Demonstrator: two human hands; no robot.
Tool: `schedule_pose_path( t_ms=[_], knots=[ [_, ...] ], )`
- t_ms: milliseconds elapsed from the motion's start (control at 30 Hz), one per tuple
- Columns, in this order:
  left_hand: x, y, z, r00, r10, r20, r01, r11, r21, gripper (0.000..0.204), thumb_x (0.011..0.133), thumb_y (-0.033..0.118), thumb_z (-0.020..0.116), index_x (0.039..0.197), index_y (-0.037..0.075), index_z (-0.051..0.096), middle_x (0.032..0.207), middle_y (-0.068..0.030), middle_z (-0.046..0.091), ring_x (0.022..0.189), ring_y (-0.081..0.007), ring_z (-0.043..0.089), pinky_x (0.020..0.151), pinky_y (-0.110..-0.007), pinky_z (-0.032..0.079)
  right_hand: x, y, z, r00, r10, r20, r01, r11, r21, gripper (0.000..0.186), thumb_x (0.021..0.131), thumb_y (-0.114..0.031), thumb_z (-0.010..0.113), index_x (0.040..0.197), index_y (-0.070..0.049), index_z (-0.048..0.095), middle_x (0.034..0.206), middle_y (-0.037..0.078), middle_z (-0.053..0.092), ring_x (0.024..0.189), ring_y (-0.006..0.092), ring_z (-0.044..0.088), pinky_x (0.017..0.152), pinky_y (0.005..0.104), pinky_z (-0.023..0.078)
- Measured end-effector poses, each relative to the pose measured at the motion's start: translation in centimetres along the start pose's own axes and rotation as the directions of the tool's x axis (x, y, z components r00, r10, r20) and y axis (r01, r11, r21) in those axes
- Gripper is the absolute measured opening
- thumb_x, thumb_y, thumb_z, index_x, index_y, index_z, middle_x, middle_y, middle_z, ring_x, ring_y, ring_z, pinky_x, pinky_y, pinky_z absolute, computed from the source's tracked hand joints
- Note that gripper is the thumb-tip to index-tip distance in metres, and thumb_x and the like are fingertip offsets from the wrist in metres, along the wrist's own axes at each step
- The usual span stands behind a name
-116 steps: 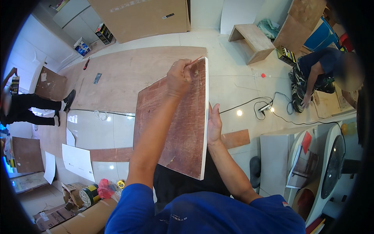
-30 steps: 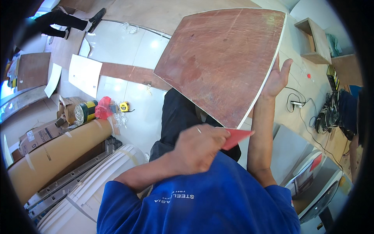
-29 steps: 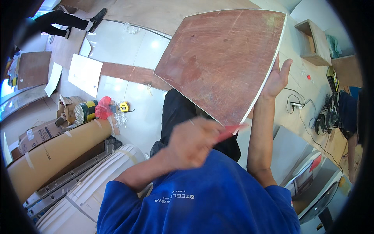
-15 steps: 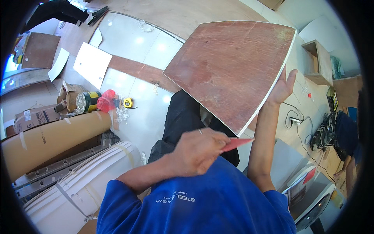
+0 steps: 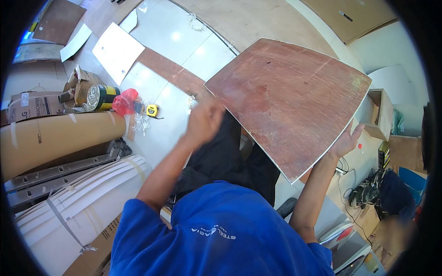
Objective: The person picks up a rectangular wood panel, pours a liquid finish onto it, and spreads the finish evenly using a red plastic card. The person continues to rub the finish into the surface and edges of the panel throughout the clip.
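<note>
A reddish-brown plywood panel (image 5: 290,106) with pale edges and slightly curved sides is tilted above my lap. My right hand (image 5: 344,141) holds it by its right edge; the thumb sticks outward and the other fingers are partly hidden behind the panel. Beside the panel's left edge is my left hand (image 5: 205,120), closed and smeared by motion. The folded red sandpaper seen in it earlier is hidden now.
A yellow tape measure (image 5: 152,110), a red plastic bag (image 5: 125,101) and a can (image 5: 102,97) stand on the floor at left. Nearer lie a cardboard roll (image 5: 64,138) and strapped white sheets (image 5: 83,207). A wooden box (image 5: 380,115) and a cable are at right.
My left hand has moved forward and left, from the panel's near corner to its left edge. The red sandpaper no longer shows. The view has shifted, and the panel sits lower and farther right.
</note>
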State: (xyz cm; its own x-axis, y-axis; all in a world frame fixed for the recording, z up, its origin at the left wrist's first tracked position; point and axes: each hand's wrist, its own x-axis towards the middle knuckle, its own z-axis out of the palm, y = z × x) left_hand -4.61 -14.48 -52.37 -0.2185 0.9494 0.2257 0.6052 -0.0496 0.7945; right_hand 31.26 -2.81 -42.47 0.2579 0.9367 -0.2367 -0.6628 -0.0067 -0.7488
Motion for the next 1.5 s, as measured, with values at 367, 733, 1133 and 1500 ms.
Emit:
schedule_pose_path(
  t_ms=[367, 733, 1133, 1500],
  knots=[
    [-3.0, -3.1, 3.0, 0.988, 0.13, 0.082, -0.141, 0.98, 0.138, 0.015, 0.086, -0.006, 0.068, 0.098, 0.001, 0.065, 0.092, -0.0192, 0.07, 0.087, -0.041, 0.069, 0.076, -0.047, 0.057, -0.1, -0.5, 1.4, 0.999, 0.015, -0.042, -0.017, 1.0, -0.026, 0.08, 0.109, -0.061, 0.038, 0.157, 0.004, 0.039, 0.155, 0.021, 0.05, 0.139, 0.0354, 0.052, 0.117, 0.049, 0.041],
    [2.6, -6.9, 2.2, 0.913, -0.406, -0.043, 0.408, 0.907, 0.106, 0.006, 0.095, 0.005, 0.071, 0.099, 0.002, 0.074, 0.087, -0.0178, 0.073, 0.077, -0.0297, 0.072, 0.072, -0.04, 0.055, 0.5, -0.7, 2.1, 0.999, 0.021, 0.026, -0.021, 1.0, -0.016, 0.076, 0.11, -0.056, 0.04, 0.154, 0.005, 0.042, 0.151, 0.022, 0.054, 0.136, 0.0364, 0.055, 0.115, 0.0499, 0.042],
    [2.8, 1.1, -1.3, 0.997, -0.073, -0.026, 0.07, 0.991, -0.115, 0.008, 0.097, 0.01, 0.07, 0.099, 0.003, 0.072, 0.095, -0.0189, 0.074, 0.086, -0.0365, 0.073, 0.075, -0.042, 0.058, 0.3, -0.5, 1.8, 1.0, 0.028, 0.008, -0.028, 0.999, -0.02, 0.075, 0.111, -0.056, 0.037, 0.155, 0.004, 0.043, 0.151, 0.021, 0.054, 0.135, 0.0348, 0.056, 0.114, 0.0481, 0.043],
    [-2.3, 12.1, 0.4, 0.812, 0.496, 0.307, -0.278, 0.792, -0.543, 0.01, 0.089, 0.009, 0.071, 0.097, 0.004, 0.067, 0.097, -0.0154, 0.072, 0.085, -0.0342, 0.072, 0.074, -0.041, 0.058, -0.1, -0.5, -3.7, 0.995, 0.1, -0.007, -0.1, 0.988, -0.119, 0.093, 0.108, -0.07, 0.029, 0.163, 0.005, 0.029, 0.164, 0.022, 0.04, 0.148, 0.0373, 0.043, 0.123, 0.0485, 0.035]
  ],
)
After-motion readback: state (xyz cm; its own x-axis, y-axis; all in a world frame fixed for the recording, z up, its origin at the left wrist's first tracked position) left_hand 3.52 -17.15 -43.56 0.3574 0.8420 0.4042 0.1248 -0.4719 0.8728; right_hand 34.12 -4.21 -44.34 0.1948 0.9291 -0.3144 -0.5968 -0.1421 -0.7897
